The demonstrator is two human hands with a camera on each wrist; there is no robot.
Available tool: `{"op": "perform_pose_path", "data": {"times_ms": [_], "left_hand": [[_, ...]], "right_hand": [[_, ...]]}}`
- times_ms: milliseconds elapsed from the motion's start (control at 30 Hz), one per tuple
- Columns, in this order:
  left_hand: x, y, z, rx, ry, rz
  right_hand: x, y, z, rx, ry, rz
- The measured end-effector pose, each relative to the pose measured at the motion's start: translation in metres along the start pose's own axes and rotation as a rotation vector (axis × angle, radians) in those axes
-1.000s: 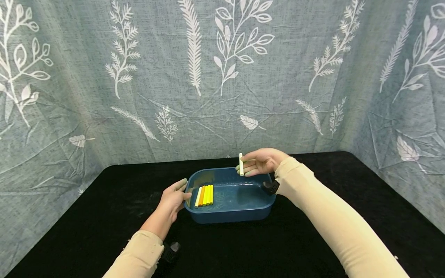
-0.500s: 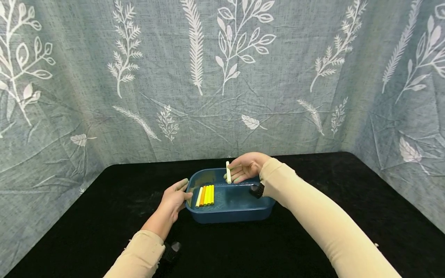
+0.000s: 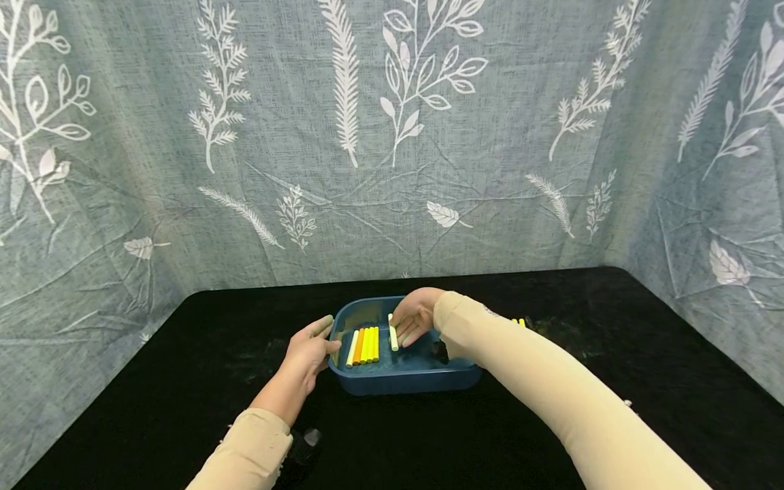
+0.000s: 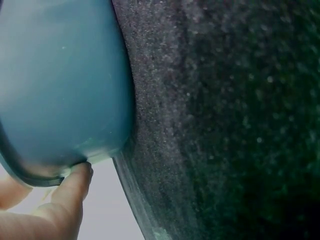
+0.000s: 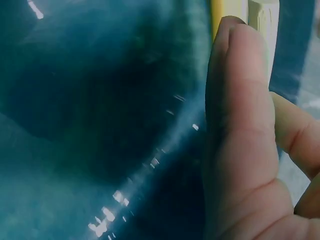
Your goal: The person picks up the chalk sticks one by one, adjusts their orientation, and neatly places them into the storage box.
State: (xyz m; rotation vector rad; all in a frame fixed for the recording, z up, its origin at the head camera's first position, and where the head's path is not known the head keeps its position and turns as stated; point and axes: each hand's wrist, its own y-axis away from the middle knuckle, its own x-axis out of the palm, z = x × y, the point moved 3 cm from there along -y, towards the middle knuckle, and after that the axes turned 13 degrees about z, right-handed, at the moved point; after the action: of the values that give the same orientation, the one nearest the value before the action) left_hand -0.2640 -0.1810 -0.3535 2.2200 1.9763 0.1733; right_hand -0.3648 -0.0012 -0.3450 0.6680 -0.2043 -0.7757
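Observation:
A blue plastic tub (image 3: 404, 382) sits on the black-covered table. My left hand (image 3: 309, 350) holds its left end, thumb at the rim and fingers along the outside; the left wrist view shows a fingertip (image 4: 80, 175) against the tub's wall. Inside, at the left, lies a row of chalk sticks: one white (image 3: 352, 348), one orange (image 3: 358, 347) and several yellow (image 3: 371, 346). Just right of that row, my right hand (image 3: 419, 314) pinches a pale chalk stick (image 3: 393, 333) low inside the tub. In the right wrist view its fingers partly hide the chalk (image 5: 264, 30).
Yellow stick ends (image 3: 519, 322) show on the table behind my right sleeve, right of the tub. The black cloth (image 3: 202, 367) surrounds the tub. A grey-blue leaf-patterned curtain (image 3: 367, 224) hangs behind and at both sides.
My right hand has moved left and down into the tub with the pale chalk stick, toward the row. Yellow ends beyond the sleeve have come into view. The left hand stays on the tub.

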Motion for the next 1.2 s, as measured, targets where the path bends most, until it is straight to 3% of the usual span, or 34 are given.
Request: {"op": "perform_pose_path", "data": {"times_ms": [367, 600, 1200], "left_hand": [[0.0, 0.001, -0.001, 0.001, -0.004, -0.006], [0.0, 0.0, -0.001, 0.006, -0.011, 0.004], [0.0, 0.002, 0.001, 0.022, -0.032, 0.013]], "right_hand": [[0.013, -0.017, -0.003, 0.069, -0.019, -0.046], [0.013, -0.022, -0.004, 0.052, -0.033, -0.091], [0.017, -0.013, -0.002, 0.022, 0.011, -0.08]]}}
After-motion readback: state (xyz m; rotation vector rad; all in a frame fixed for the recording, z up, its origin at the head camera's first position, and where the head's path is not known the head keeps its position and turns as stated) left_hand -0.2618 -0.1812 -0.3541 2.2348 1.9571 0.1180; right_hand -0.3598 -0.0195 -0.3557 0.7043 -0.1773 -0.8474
